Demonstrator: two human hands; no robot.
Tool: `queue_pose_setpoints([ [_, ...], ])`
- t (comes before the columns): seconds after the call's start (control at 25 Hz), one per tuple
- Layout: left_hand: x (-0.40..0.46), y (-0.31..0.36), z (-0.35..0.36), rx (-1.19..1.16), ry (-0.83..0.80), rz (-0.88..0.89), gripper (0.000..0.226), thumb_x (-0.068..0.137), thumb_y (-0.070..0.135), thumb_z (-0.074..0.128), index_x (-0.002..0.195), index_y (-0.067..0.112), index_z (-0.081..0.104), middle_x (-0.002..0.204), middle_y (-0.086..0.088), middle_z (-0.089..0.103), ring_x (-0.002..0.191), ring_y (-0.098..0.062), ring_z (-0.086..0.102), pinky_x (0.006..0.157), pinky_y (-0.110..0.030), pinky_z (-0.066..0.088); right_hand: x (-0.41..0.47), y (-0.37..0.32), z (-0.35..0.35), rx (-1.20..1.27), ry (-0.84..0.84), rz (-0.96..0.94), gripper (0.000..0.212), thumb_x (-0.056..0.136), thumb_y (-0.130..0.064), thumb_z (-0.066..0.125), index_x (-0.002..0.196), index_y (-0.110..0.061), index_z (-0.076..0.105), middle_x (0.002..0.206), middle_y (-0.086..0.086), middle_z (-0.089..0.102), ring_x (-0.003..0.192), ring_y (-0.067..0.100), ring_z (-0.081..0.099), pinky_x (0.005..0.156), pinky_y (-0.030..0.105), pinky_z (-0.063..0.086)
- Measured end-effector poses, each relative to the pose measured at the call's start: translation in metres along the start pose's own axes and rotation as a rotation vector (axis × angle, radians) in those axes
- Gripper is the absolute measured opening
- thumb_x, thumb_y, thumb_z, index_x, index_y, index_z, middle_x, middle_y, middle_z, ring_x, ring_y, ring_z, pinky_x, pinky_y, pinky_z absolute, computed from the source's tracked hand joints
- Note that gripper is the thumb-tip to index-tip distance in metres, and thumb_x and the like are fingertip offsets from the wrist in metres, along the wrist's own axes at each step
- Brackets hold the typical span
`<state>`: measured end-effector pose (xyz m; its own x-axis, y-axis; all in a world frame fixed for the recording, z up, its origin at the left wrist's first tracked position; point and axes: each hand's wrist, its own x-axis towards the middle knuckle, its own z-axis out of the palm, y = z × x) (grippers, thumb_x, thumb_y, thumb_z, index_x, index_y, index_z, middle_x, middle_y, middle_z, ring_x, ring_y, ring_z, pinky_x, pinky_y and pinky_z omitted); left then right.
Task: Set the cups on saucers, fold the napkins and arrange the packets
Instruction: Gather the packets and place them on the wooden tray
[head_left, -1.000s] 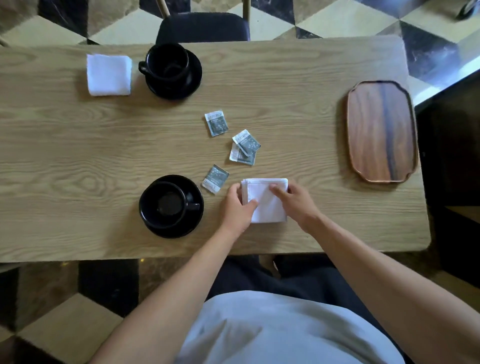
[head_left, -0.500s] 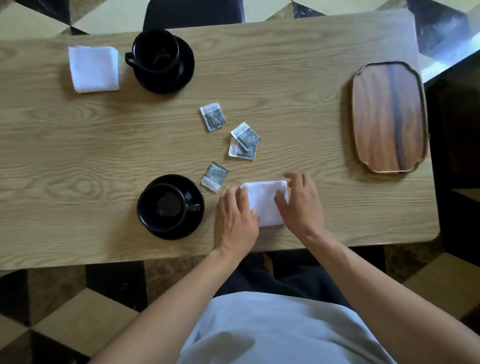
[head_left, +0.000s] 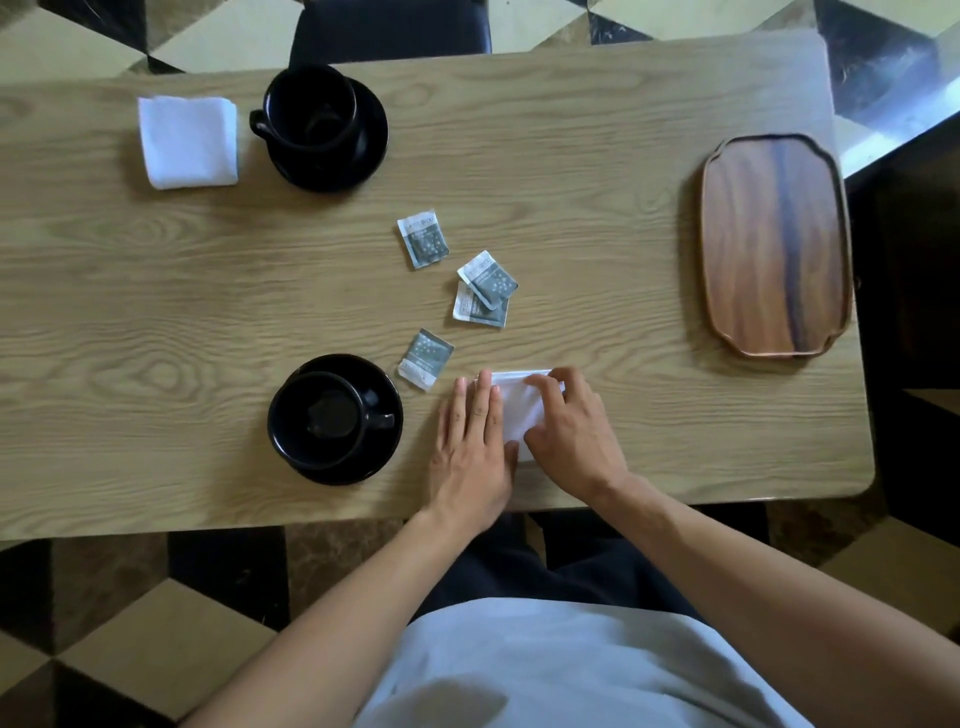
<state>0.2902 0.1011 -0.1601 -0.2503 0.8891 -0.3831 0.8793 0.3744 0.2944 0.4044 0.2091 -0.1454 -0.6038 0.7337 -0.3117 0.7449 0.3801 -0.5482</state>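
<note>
**benchwatcher:** Since the frame a second back, both hands have slid from the top corners of the near napkin (head_left: 511, 410) down onto it. The left hand (head_left: 475, 449) now lies flat, fingers together, over its left edge, and the right hand (head_left: 569, 434) is spread across its right half, pressing the fold down. Nothing is pinched or lifted. The napkin sits at about 6 o'clock on the bench (head_left: 597, 156), just right of the near cup.

**foldfan:** How's that stuff gonna handle, you reckon?

**benchwatcher:** My guess: the napkin's soft and floppy, weighs nothing, springs open unless you crease it, so take it by a corner or an edge. The packets look light, flat and a bit slick; pinch them at an edge. The cups look like ceramic, heavier and chippable, so go for the handle.

**foldfan:** Counts?

**benchwatcher:** Two black cups, each already on a saucer: the far cup (head_left: 310, 110) at 11 o'clock, the near cup (head_left: 322, 418) at 7. Two napkins, the far napkin (head_left: 188, 141) folded at 10 o'clock. Four packets (head_left: 423, 238) scattered round the middle, two of them overlapping. One wooden tray (head_left: 775, 244) at 3 o'clock.
</note>
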Motion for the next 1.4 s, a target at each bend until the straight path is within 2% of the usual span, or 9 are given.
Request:
queue_pose_setpoints([
  [0.12, 0.011, 0.002, -0.03, -0.194, 0.093, -0.044, 0.054, 0.098, 0.008, 0.048, 0.15, -0.001, 0.038, 0.162, -0.022, 0.029, 0.152, -0.04, 0.021, 0.123, -0.048, 0.025, 0.021, -0.011, -0.007, -0.003, 0.091, 0.028, 0.035, 0.084, -0.007, 0.062, 0.119, -0.008, 0.067, 0.109, 0.011, 0.061, 0.095, 0.031, 0.06, 0.087, 0.04, 0.045],
  [0.2, 0.03, -0.001, -0.054, -0.279, 0.194, -0.163, 0.052, 0.091, -0.002, 0.049, 0.143, -0.002, 0.046, 0.147, -0.021, 0.046, 0.138, -0.037, 0.04, 0.115, -0.043, 0.035, 0.048, -0.022, -0.014, 0.064, 0.131, 0.059, 0.027, 0.089, -0.009, 0.061, 0.115, -0.007, 0.069, 0.106, 0.011, 0.065, 0.097, 0.031, 0.063, 0.087, 0.039, 0.046],
  [0.52, 0.087, -0.014, -0.076, 0.042, 0.085, -0.431, 0.042, 0.089, -0.002, 0.057, 0.128, 0.014, 0.049, 0.132, -0.013, 0.044, 0.12, -0.034, 0.044, 0.096, -0.042, 0.044, 0.138, -0.051, -0.013, 0.062, 0.133, 0.194, 0.044, 0.095, -0.027, 0.062, 0.136, -0.014, 0.054, 0.129, 0.014, 0.048, 0.12, 0.033, 0.045, 0.103, 0.039, 0.039],
  [0.72, 0.089, -0.023, -0.072, -0.01, 0.131, -0.429, 0.046, 0.084, -0.002, 0.063, 0.125, 0.016, 0.053, 0.125, -0.012, 0.046, 0.114, -0.033, 0.046, 0.096, -0.038, 0.045, 0.146, -0.042, -0.009, 0.034, 0.099, 0.2, 0.047, 0.093, -0.03, 0.067, 0.135, -0.013, 0.054, 0.127, 0.013, 0.052, 0.119, 0.032, 0.046, 0.103, 0.038, 0.038],
  [0.84, 0.088, -0.032, -0.074, -0.134, 0.133, -0.449, 0.049, 0.081, -0.004, 0.064, 0.125, 0.015, 0.056, 0.12, -0.014, 0.05, 0.113, -0.034, 0.047, 0.098, -0.039, 0.045, 0.148, -0.039, -0.007, 0.061, 0.112, 0.227, 0.043, 0.09, -0.031, 0.069, 0.129, -0.017, 0.058, 0.122, 0.011, 0.053, 0.115, 0.031, 0.046, 0.1, 0.038, 0.039],
  [1.04, 0.089, -0.038, -0.08, -0.33, 0.146, -0.466, 0.033, 0.087, 0.0, 0.062, 0.114, 0.018, 0.068, 0.116, -0.004, 0.061, 0.102, -0.027, 0.061, 0.075, -0.031, 0.044, 0.144, -0.035, -0.009, 0.19, 0.142, 0.243, 0.018, 0.092, -0.031, 0.065, 0.101, -0.016, 0.06, 0.106, 0.002, 0.048, 0.1, 0.022, 0.046, 0.091, 0.034, 0.041],
  [1.2, 0.089, -0.039, -0.084, -0.694, 0.167, -0.592, 0.021, 0.081, 0.01, 0.071, 0.092, 0.026, 0.064, 0.092, 0.01, 0.062, 0.083, -0.016, 0.061, 0.066, -0.031, 0.051, 0.132, -0.032, -0.02, 0.404, 0.136, 0.313, 0.026, 0.09, -0.028, 0.067, 0.072, -0.022, 0.05, 0.071, -0.008, 0.054, 0.067, 0.014, 0.048, 0.057, 0.021, 0.037],
  [1.28, 0.085, -0.037, -0.085, -0.942, 0.169, -0.696, 0.022, 0.079, 0.009, 0.075, 0.089, 0.023, 0.06, 0.092, 0.002, 0.063, 0.081, -0.019, 0.063, 0.069, -0.036, 0.056, 0.12, -0.031, -0.022, 0.587, 0.134, 0.409, 0.024, 0.087, -0.026, 0.071, 0.073, -0.019, 0.053, 0.07, -0.004, 0.059, 0.063, 0.012, 0.05, 0.053, 0.015, 0.038],
  [1.4, 0.082, -0.032, -0.084, -1.213, 0.188, -0.815, 0.026, 0.08, 0.001, 0.075, 0.095, 0.016, 0.062, 0.103, -0.013, 0.066, 0.093, -0.031, 0.069, 0.086, -0.047, 0.059, 0.098, -0.027, -0.025, 0.892, 0.102, 0.506, 0.015, 0.087, -0.018, 0.074, 0.087, -0.012, 0.061, 0.086, 0.008, 0.068, 0.065, 0.014, 0.061, 0.06, 0.03, 0.05],
])
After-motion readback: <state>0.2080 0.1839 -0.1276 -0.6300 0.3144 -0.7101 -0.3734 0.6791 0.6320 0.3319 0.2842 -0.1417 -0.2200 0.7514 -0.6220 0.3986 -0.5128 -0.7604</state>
